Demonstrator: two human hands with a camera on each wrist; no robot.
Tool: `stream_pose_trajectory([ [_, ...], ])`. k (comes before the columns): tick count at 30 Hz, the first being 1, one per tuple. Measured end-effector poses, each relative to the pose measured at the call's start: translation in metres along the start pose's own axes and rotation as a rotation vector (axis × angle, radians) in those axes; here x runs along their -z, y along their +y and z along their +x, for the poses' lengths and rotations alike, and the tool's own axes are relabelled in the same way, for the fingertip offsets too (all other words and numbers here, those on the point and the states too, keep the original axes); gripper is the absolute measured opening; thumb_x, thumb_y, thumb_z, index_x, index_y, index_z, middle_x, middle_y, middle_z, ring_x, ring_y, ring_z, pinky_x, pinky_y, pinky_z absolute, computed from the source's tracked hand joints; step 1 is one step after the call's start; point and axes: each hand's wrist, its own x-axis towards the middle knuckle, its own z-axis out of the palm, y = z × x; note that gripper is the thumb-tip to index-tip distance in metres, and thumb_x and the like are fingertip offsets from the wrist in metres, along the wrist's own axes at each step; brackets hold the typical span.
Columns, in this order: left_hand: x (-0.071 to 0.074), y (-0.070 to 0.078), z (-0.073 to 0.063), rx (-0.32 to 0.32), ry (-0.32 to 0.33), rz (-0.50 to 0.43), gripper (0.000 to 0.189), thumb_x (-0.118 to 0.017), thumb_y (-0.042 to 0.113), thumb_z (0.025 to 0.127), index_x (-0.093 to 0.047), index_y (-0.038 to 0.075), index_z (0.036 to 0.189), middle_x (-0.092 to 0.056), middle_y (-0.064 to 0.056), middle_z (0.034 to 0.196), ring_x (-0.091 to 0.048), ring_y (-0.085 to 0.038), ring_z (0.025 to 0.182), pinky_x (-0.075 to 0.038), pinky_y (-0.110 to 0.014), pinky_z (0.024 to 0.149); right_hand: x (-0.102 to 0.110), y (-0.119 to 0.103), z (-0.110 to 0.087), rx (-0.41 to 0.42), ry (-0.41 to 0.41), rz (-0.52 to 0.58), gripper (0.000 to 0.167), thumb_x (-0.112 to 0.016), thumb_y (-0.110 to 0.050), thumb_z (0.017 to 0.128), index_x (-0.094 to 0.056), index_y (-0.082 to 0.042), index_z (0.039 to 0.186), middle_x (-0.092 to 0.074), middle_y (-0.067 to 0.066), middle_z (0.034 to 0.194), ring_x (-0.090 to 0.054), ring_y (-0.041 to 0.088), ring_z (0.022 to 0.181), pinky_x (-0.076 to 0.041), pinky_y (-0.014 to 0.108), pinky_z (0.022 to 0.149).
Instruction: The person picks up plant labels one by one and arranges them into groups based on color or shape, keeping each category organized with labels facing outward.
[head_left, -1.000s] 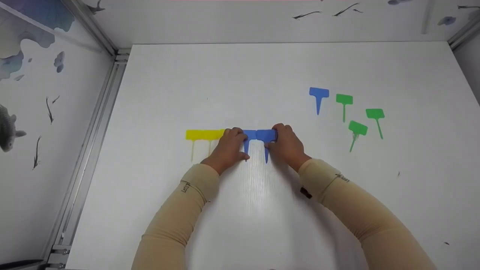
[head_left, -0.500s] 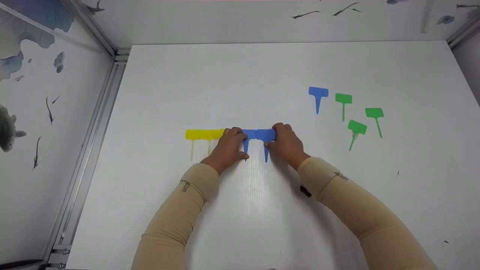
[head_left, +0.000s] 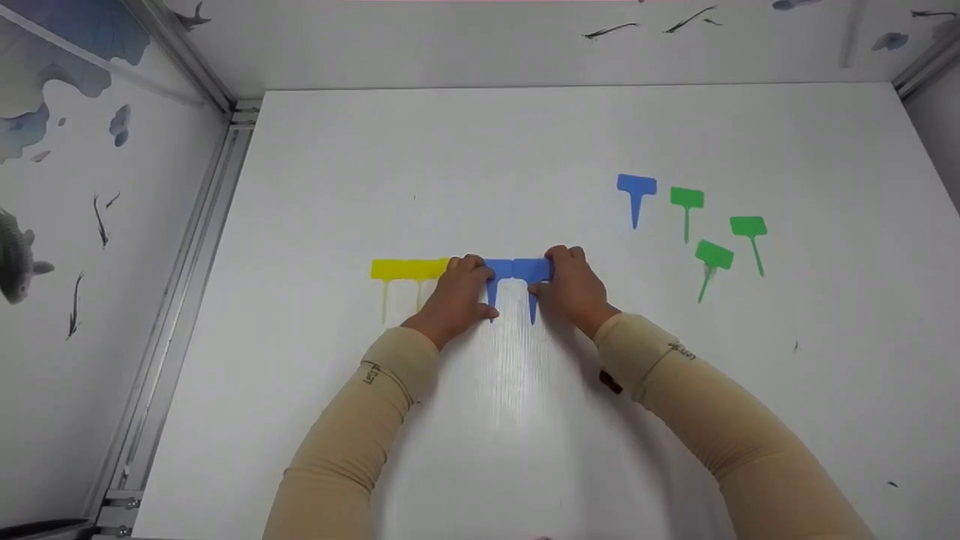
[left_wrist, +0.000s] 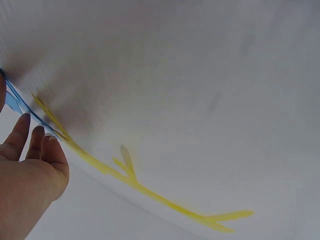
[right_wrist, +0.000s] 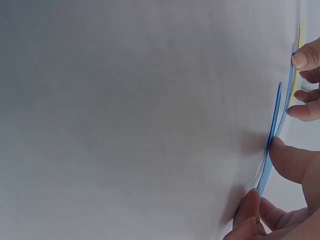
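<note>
Two blue T-shaped plant labels lie side by side on the white table, their heads meeting in the head view. My left hand [head_left: 454, 296] holds the left blue plant label [head_left: 497, 268], index finger at its head and thumb by the stem tip. Its other fingertips reach over a row of yellow plant labels [head_left: 409, 269], hiding the row's right end. My right hand [head_left: 576, 289] grips the right blue plant label [head_left: 531, 269] at its outer end. In the right wrist view, the right thumb [right_wrist: 290, 160] and fingers are on the edge of that blue label [right_wrist: 274, 117].
Farther back on the right lie another blue plant label [head_left: 636, 187] and three green plant labels, one of them tilted [head_left: 714, 255]. A metal rail [head_left: 180, 300] runs along the left edge of the table [head_left: 450, 150]. Patterned white panels [head_left: 450, 45] rise behind and at left.
</note>
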Motion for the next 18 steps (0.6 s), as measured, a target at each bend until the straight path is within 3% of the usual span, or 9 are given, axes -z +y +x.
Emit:
stream_pose_trajectory([
  [18,-0.0001,0.0012,-0.0006,0.015,-0.009,0.013,0.058,-0.072,0.029,0.087,-0.051,0.011,0.138,-0.04,-0.006,0.145,-0.035,-0.022,0.13,-0.03,-0.031,0.113,0.0033,0.0011,0.0014,0.007,-0.043,0.029,0.052,-0.066,-0.022,0.092,-0.044,-0.003,0.134,-0.037,0.019,0.134,-0.05,0.032,0.121,-0.037,0.044,0.108],
])
